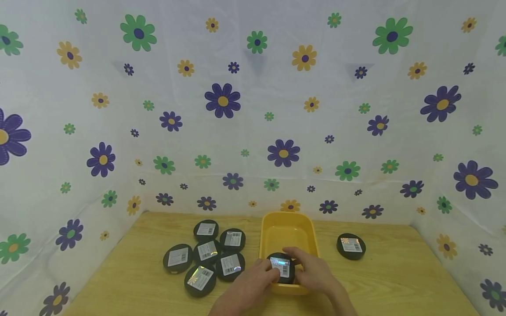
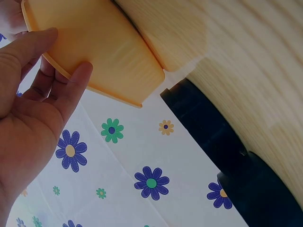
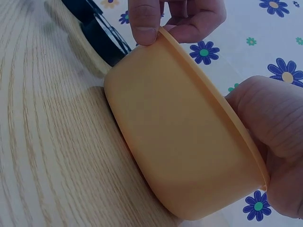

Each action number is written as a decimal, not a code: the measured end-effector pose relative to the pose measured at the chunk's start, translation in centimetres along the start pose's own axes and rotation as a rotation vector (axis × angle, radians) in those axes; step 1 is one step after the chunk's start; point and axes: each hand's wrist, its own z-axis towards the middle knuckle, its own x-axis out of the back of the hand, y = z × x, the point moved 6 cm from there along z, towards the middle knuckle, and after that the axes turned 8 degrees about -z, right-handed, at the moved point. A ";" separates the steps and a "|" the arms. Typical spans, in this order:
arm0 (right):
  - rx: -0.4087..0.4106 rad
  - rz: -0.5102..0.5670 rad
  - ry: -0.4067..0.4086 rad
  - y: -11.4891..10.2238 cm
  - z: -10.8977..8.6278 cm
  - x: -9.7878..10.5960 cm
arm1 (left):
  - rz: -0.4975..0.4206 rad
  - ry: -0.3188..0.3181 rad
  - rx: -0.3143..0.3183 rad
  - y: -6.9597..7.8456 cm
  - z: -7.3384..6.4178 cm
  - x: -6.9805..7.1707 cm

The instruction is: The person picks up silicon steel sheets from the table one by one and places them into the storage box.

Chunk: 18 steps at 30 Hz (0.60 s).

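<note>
A flat, round black case (image 1: 287, 276) with a silvery, shiny label is tilted in the near end of the yellow plastic bin (image 1: 265, 237). My left hand (image 1: 253, 283) holds it on its left, with the thumb by the label. On the opposite side my right hand (image 1: 316, 274) grips the edge, index finger at the far side and thumb nearer me. Both wrist views show the bin's outer wall (image 3: 175, 132) but not the case, which lies behind it. The left fingers (image 2: 80, 78) overlap the rim there.
Several similar labelled black cases (image 1: 199, 281) lie clustered on the wood-grain table (image 1: 130, 272) left of the bin. One more black case (image 1: 351, 246) lies alone to its right. A white flowered sheet (image 1: 253, 131) encloses the back and sides.
</note>
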 end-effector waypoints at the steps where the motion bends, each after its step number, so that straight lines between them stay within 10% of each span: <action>1: 0.002 0.000 0.002 0.0 0.0 0.0 | 0.003 0.005 -0.004 0.0 0.0 0.0; 18: -0.037 -0.002 0.003 0.1 -0.2 -0.4 | 0.015 0.034 -0.032 0.0 -0.1 0.1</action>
